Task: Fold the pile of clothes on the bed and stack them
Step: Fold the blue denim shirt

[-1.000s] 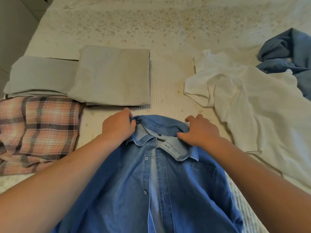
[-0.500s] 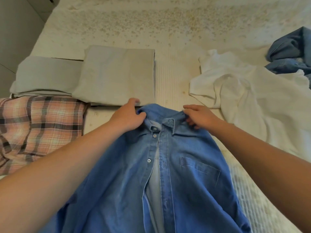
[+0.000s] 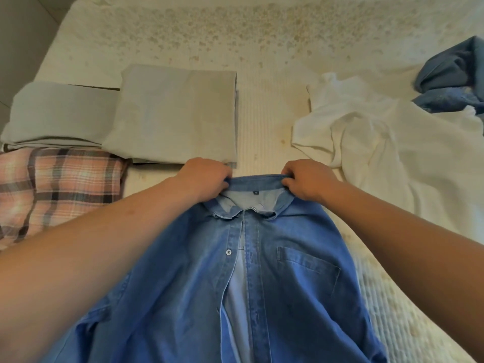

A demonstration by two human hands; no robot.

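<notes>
**Two hands at the collar of one denim shirt**

Cream bedding [image 3: 262, 35] with a speckled tan print filled the view, and a strip of grey floor [image 3: 23, 35] showed past its far left corner. One blue denim shirt [image 3: 275, 297] lay front up on the bed below the hands, its placket unbuttoned and parted, one white button and one chest pocket visible. Two bare hands met it at the collar. The left hand [image 3: 204, 179] had its fingers curled round the collar's left end, and the right hand [image 3: 306, 180] pinched the collar's right end, so the back of the collar ran stretched between them.

Three folded pieces lay to the left of the left hand. One folded beige piece [image 3: 178, 113] sat just beyond it, its near edge almost at the knuckles. A second folded beige-grey piece [image 3: 60, 113] lay further left, partly under the first. One folded pink plaid piece [image 3: 57, 187] lay nearest the left forearm.

Two unfolded pieces lay to the right of the right hand: one crumpled white garment [image 3: 392, 153] just beside it, and beyond that one bunched blue denim garment [image 3: 455, 77] at the frame's edge, touching the white one.
</notes>
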